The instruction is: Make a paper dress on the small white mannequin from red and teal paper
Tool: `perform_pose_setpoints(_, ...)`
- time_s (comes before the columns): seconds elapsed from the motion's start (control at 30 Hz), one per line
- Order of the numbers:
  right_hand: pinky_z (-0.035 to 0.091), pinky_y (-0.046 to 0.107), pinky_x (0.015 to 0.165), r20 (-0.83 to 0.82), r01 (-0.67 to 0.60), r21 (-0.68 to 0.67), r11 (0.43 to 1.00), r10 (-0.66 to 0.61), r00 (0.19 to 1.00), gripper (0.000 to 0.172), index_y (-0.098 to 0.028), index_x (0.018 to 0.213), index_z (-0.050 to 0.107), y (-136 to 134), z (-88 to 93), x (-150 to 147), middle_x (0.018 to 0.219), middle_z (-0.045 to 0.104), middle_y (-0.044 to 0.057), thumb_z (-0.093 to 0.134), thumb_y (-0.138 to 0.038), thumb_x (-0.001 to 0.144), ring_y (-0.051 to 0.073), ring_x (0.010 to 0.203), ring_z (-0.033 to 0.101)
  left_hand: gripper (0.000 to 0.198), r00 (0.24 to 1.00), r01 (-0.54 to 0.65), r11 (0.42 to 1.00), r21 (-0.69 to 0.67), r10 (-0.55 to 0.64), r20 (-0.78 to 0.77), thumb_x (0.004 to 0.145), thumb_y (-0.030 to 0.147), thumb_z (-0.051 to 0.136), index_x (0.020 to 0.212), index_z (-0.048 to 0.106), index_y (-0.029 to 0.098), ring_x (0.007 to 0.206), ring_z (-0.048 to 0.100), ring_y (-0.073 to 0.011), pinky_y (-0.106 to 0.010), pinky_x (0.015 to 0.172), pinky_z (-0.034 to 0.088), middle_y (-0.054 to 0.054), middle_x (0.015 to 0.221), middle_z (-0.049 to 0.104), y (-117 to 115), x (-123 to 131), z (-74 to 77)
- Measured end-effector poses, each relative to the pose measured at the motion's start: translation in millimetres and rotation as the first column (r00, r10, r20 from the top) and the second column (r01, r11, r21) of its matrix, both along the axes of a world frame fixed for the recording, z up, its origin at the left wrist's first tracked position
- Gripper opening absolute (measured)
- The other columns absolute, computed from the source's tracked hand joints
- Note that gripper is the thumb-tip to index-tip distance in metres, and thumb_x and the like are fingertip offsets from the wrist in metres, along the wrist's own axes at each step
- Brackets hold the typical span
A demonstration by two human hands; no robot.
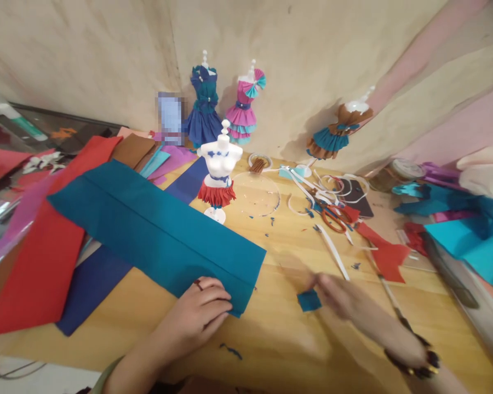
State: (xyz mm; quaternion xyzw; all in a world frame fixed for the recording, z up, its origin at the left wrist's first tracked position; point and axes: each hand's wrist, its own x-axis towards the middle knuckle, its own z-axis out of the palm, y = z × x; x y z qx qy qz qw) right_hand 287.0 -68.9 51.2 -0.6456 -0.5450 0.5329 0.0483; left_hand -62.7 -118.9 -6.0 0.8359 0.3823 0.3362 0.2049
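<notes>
A long folded sheet of teal crepe paper (pixel 164 219) slants across the left half of the table. My left hand (pixel 207 309) is closed at its near right end, fingers bent over the top and the thumb side along the edge. Right of the sheet, my right hand (pixel 340 301) is blurred, with its fingers drawn together at the corner of a small teal paper piece (pixel 309 300). Behind the sheet stands a white mini mannequin (pixel 221 156) with a gathered red paper skirt (pixel 217 193) and blue bits at the chest and waist.
Three dressed mannequins stand along the wall: blue-teal (pixel 205 104), pink (pixel 241 112) and brown-teal (pixel 337 134). Orange-handled scissors (pixel 334 219) lie among white strips at right. Red paper (pixel 45 262) and dark blue paper (pixel 96 287) lie at left. Teal sheets (pixel 468 235) are piled far right.
</notes>
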Motion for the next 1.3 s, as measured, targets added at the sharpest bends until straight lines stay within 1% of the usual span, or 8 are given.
perform_pose_setpoints(0.1,0.038,0.025,0.045,-0.175,-0.054,-0.171,0.984,0.024,0.984,0.057,-0.020,0.088,0.059,-24.2,-16.5,-42.0,0.057,0.050,-0.004,0.044,-0.076,0.084,0.012,0.045,0.049,0.012,0.999,0.017,0.999,0.040,-0.015,-0.036,0.093,0.011,0.055,0.094,0.064,0.020,0.096,0.059,-0.0182,-0.032,0.086,0.040,-0.002,0.096,0.071,-1.0,0.6,-0.4)
perform_pose_setpoints(0.23,0.035,0.021,0.037,-0.350,-0.108,-0.348,0.931,-0.022,0.937,0.063,-0.020,0.087,0.054,-35.4,-25.3,-70.9,0.053,0.043,-0.008,0.042,-0.081,0.081,0.006,0.036,0.037,0.012,0.999,0.022,0.999,0.044,-0.020,-0.048,0.094,0.013,0.055,0.092,0.064,0.020,0.095,0.059,-0.0184,-0.031,0.082,0.040,-0.001,0.095,0.071,-0.9,1.2,1.1)
perform_pose_setpoints(0.37,0.028,0.017,0.034,-0.334,-0.030,-0.518,0.855,-0.170,0.927,0.050,-0.020,0.095,0.056,-32.3,-23.7,-81.3,0.053,0.036,-0.011,0.043,-0.068,0.090,0.004,0.035,0.025,0.014,1.000,0.017,0.999,0.035,-0.016,-0.021,0.094,0.011,0.054,0.091,0.063,0.020,0.093,0.060,-0.0173,-0.030,0.081,0.041,-0.001,0.093,0.071,-1.3,1.0,4.0)
perform_pose_setpoints(0.53,0.020,0.015,0.037,-0.346,0.036,-0.653,0.757,-0.340,0.874,0.039,-0.018,0.095,0.060,-24.3,-21.1,-89.0,0.056,0.035,-0.009,0.035,-0.048,0.100,0.003,0.038,0.020,0.015,1.000,0.018,1.000,0.006,-0.018,-0.018,0.093,0.010,0.054,0.092,0.064,0.021,0.095,0.060,-0.0169,-0.030,0.082,0.041,-0.001,0.095,0.072,-2.3,-0.9,3.8)
perform_pose_setpoints(0.77,0.014,0.015,0.039,-0.347,0.030,-0.662,0.749,-0.342,0.873,0.040,-0.017,0.092,0.062,-16.0,-18.5,-99.0,0.056,0.035,-0.009,0.042,-0.051,0.098,0.002,0.039,0.020,0.016,1.000,0.018,1.000,0.000,-0.018,-0.016,0.092,0.009,0.054,0.093,0.065,0.020,0.095,0.060,-0.0165,-0.030,0.082,0.043,-0.003,0.094,0.072,-1.4,-0.8,8.9)
perform_pose_setpoints(1.03,0.014,0.016,0.037,-0.405,-0.023,-0.598,0.801,-0.277,0.871,0.047,-0.018,0.094,0.060,-11.0,-21.5,-102.3,0.053,0.037,-0.010,0.055,-0.064,0.086,0.002,0.039,0.019,0.013,0.999,0.042,0.999,-0.030,-0.041,0.015,0.091,0.010,0.057,0.092,0.066,0.020,0.094,0.060,-0.0168,-0.031,0.083,0.043,-0.002,0.092,0.072,-0.5,-0.1,13.0)
perform_pose_setpoints(1.13,0.014,0.016,0.036,-0.396,-0.028,-0.600,0.800,-0.266,0.879,0.048,-0.018,0.093,0.059,-12.3,-21.3,-102.2,0.052,0.037,-0.011,0.056,-0.066,0.085,0.002,0.038,0.020,0.004,0.999,0.047,0.998,-0.050,-0.047,0.015,0.088,0.021,0.066,0.092,0.066,0.019,0.096,0.061,-0.0184,-0.032,0.085,0.045,-0.003,0.094,0.072,-2.0,-0.6,16.1)
perform_pose_setpoints(1.3,0.017,0.015,0.035,-0.384,-0.037,-0.627,0.778,-0.267,0.884,0.049,-0.017,0.096,0.061,-18.8,-22.3,-99.9,0.053,0.040,-0.010,0.057,-0.065,0.084,0.002,0.037,0.022,0.016,0.998,-0.045,0.999,0.014,0.045,-0.032,0.090,0.031,0.065,0.101,0.066,0.018,0.098,0.063,-0.0201,-0.033,0.086,0.048,-0.007,0.099,0.072,-7.0,-17.5,22.7)
